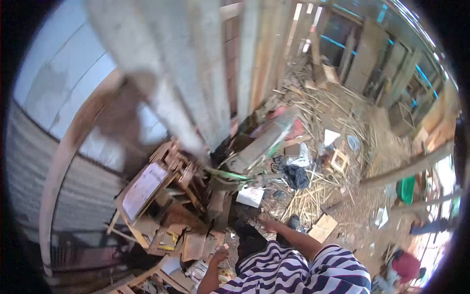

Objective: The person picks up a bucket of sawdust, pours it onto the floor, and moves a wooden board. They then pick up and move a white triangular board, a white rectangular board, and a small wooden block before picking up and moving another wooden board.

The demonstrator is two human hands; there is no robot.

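A: Clutter is the main risk; the left hand [220,255] hangs with fingers loosely curled and holding nothing, just above loose cardboard scraps [193,245] that could slide underfoot.

B: And the right hand [268,224]?

A: Spread open and empty, reaching toward the white sheet [250,196] on the floor; tall planks [215,73] lean close overhead and, I think, could tip if bumped.

B: Room to move?

A: Only rightward, over the wood offcuts [313,196]; a corrugated wall [83,196] closes the left.
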